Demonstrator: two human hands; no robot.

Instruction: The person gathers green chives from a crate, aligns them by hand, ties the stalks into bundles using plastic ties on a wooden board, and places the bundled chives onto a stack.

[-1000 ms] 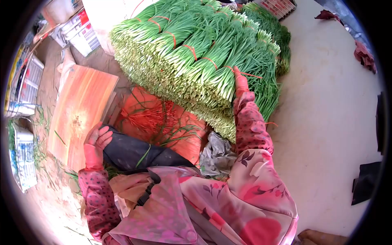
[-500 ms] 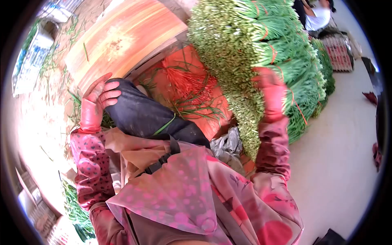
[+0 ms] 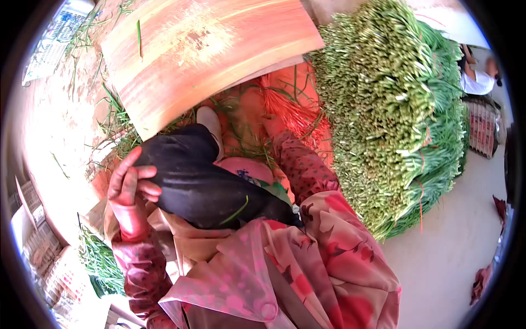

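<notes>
My left hand (image 3: 133, 181) is beside my dark-trousered knee (image 3: 178, 175), fingers apart and holding nothing. Low down beyond my legs, my right hand (image 3: 272, 125) is at the near end of a bundle of red ties (image 3: 290, 112); its fingers are small and blurred, so any hold on the ties cannot be made out. The ties lie on an orange-red sheet (image 3: 322, 140) with loose green stalks. To the right rises a large stack of green stalk bunches (image 3: 378, 109), cut ends facing me, some bound with red ties.
A wooden board (image 3: 181, 49) stands ahead of my knee. Loose greens (image 3: 101, 263) lie at the lower left, near crates (image 3: 41, 230). A white crate (image 3: 63, 33) is at the upper left. Far right are a person in a white top (image 3: 478, 83) and a red-and-white crate (image 3: 482, 126).
My right hand has left the green stack and moved down and left to the red ties. My left hand stays by my knee. The view has turned, shifting the stack rightward.
</notes>
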